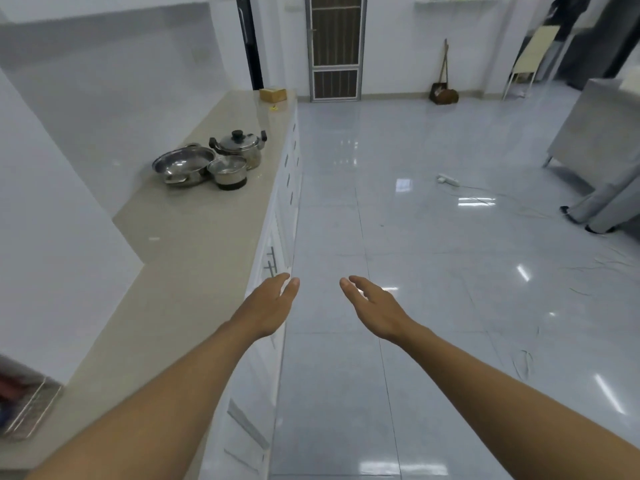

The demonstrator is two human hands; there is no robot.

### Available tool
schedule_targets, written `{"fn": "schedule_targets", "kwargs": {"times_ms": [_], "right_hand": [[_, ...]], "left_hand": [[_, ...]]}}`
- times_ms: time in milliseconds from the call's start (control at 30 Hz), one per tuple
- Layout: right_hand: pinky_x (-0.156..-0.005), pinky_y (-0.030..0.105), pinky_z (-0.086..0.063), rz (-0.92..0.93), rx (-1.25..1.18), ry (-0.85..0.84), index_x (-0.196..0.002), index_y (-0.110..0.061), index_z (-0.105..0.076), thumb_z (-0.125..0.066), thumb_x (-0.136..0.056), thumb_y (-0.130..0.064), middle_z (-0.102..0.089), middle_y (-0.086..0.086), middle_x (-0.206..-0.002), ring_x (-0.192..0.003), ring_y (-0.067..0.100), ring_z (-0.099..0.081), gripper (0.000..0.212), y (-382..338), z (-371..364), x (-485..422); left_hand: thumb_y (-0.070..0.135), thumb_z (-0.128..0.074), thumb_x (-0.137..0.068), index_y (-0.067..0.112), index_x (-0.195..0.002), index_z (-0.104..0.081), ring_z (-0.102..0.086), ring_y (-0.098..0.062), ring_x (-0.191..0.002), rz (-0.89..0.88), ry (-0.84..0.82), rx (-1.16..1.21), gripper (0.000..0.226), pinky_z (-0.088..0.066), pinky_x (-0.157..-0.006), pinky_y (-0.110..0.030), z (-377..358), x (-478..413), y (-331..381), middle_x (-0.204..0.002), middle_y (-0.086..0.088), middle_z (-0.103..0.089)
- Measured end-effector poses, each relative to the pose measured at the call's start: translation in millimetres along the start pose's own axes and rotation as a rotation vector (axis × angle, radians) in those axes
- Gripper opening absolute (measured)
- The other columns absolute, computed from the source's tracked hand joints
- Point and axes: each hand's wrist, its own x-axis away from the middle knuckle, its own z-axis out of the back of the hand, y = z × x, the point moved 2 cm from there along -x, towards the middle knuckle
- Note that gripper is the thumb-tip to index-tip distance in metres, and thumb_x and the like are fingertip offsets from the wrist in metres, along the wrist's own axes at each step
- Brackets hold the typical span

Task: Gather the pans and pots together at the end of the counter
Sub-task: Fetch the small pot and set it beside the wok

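Three steel vessels stand close together on the beige counter [194,244], partway along it. A wide open pan [183,165] is on the left. A lidded pot with black handles and a black knob [240,145] stands behind. In front of it sits a small pot with a glass lid [229,173], touching the pan. My left hand [272,304] is held out over the counter's front edge, empty, fingers apart. My right hand [372,306] is held out over the floor, also empty and spread. Both hands are well short of the pots.
A cardboard box [273,94] and a small yellow item [274,108] lie at the counter's far end. A metal rack [26,410] sits at the near left. A power strip [448,180] with cable lies on the tiled floor. A person's legs [602,206] stand at right.
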Motion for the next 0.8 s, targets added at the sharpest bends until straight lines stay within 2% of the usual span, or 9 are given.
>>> {"fn": "schedule_targets", "kwargs": {"times_ms": [200, 433, 500, 567, 600, 633, 700, 800], "right_hand": [[-0.114, 0.035, -0.028, 0.005, -0.006, -0.003, -0.151, -0.027, -0.037, -0.034, -0.086, -0.08, -0.038, -0.006, -0.157, -0.143, 0.017, -0.036, 0.084, -10.3, 10.2, -84.1], [-0.112, 0.035, -0.029, 0.028, 0.012, -0.068, -0.15, -0.029, -0.038, -0.032, -0.08, -0.086, -0.039, -0.007, -0.156, -0.142, 0.016, -0.037, 0.091, -17.5, 34.8, -210.2], [-0.113, 0.035, -0.029, 0.041, 0.025, -0.104, -0.15, -0.029, -0.038, -0.03, -0.077, -0.089, -0.039, -0.007, -0.156, -0.142, 0.016, -0.037, 0.095, -23.4, 40.5, -244.7], [-0.114, 0.036, -0.029, 0.063, 0.036, -0.137, -0.151, -0.028, -0.037, -0.029, -0.075, -0.091, -0.039, -0.007, -0.156, -0.142, 0.017, -0.037, 0.098, -28.9, 45.9, -278.8], [-0.114, 0.036, -0.029, 0.073, 0.037, -0.145, -0.15, -0.028, -0.037, -0.029, -0.076, -0.09, -0.039, -0.007, -0.156, -0.142, 0.017, -0.037, 0.098, -31.8, 49.0, -296.1], [-0.114, 0.036, -0.029, 0.076, 0.037, -0.151, -0.15, -0.028, -0.038, -0.03, -0.077, -0.089, -0.04, -0.007, -0.156, -0.141, 0.017, -0.038, 0.096, -34.7, 51.8, -313.0], [-0.113, 0.035, -0.03, 0.079, 0.038, -0.173, -0.149, -0.028, -0.04, -0.031, -0.08, -0.087, -0.041, -0.007, -0.155, -0.14, 0.016, -0.04, 0.091, -40.2, 53.3, -341.8], [-0.109, 0.033, -0.031, 0.105, 0.041, -0.21, -0.149, -0.027, -0.04, -0.031, -0.081, -0.086, -0.043, -0.006, -0.154, -0.139, 0.016, -0.041, 0.091, -45.8, 47.6, -377.9]], "left_hand": [[0.069, -0.024, -0.095, 0.026, -0.152, -0.034, -0.029, -0.018, -0.147, -0.002, -0.018, 0.007, 0.072, -0.024, -0.119, -0.043, 12.7, -85.0, -2.2, -0.159, 0.002, -0.034], [0.069, -0.023, -0.095, 0.027, -0.152, -0.032, -0.029, -0.016, -0.146, 0.052, 0.028, 0.028, 0.072, -0.024, -0.119, -0.041, 24.0, -190.8, 1.4, -0.16, 0.003, -0.032], [0.068, -0.023, -0.096, 0.027, -0.153, -0.032, -0.029, -0.016, -0.146, 0.076, 0.05, 0.019, 0.071, -0.026, -0.117, -0.037, 31.2, -219.2, 1.9, -0.16, 0.003, -0.031], [0.065, -0.025, -0.097, 0.027, -0.153, -0.033, -0.034, -0.015, -0.143, 0.112, 0.086, 0.059, 0.068, -0.035, -0.105, -0.025, 38.7, -247.4, 4.4, -0.16, 0.004, -0.031], [0.064, -0.026, -0.098, 0.026, -0.153, -0.033, -0.036, -0.014, -0.141, 0.124, 0.105, 0.089, 0.067, -0.036, -0.097, -0.021, 41.9, -260.7, 6.1, -0.159, 0.004, -0.032], [0.063, -0.027, -0.098, 0.025, -0.153, -0.033, -0.037, -0.014, -0.14, 0.133, 0.126, 0.115, 0.066, -0.033, -0.096, -0.019, 45.0, -273.3, 7.0, -0.159, 0.004, -0.033], [0.06, -0.028, -0.1, 0.023, -0.153, -0.034, -0.035, -0.015, -0.143, 0.154, 0.147, 0.13, 0.065, -0.025, -0.103, -0.021, 50.5, -295.5, 4.0, -0.159, 0.002, -0.033], [0.059, -0.028, -0.1, 0.022, -0.152, -0.034, -0.034, -0.018, -0.144, 0.197, 0.167, 0.104, 0.064, -0.024, -0.111, -0.028, 59.3, -323.0, -7.0, -0.159, 0.0, -0.035]]}}
